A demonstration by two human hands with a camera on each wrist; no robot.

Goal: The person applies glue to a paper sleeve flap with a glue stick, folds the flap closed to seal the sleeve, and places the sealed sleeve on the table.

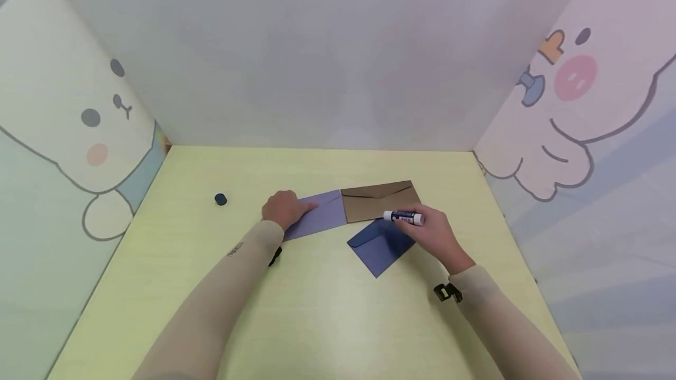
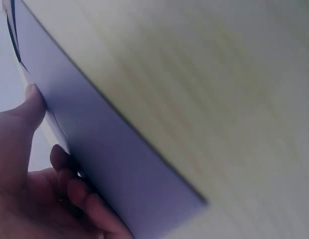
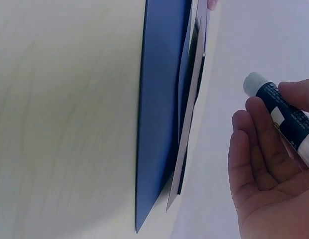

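Observation:
My left hand (image 1: 284,210) rests on a purple envelope (image 1: 328,211), its thumb reaching over the paper toward the right. In the left wrist view the thumb (image 2: 34,104) and the bent fingers (image 2: 84,194) touch the envelope near one long edge. With my right hand (image 1: 437,234) I hold a glue stick (image 1: 405,217), uncapped, pinched between thumb and fingers. Its white end (image 3: 255,83) points left, above the flap of a blue envelope (image 1: 377,252). A brown envelope (image 1: 364,209) lies flat, its left edge against the purple one.
A dark round cap (image 1: 220,199) lies on the yellow table (image 1: 296,321) at the left. A grey wall (image 1: 317,63) rises behind the table. Printed cartoon panels (image 1: 607,151) stand along both sides.

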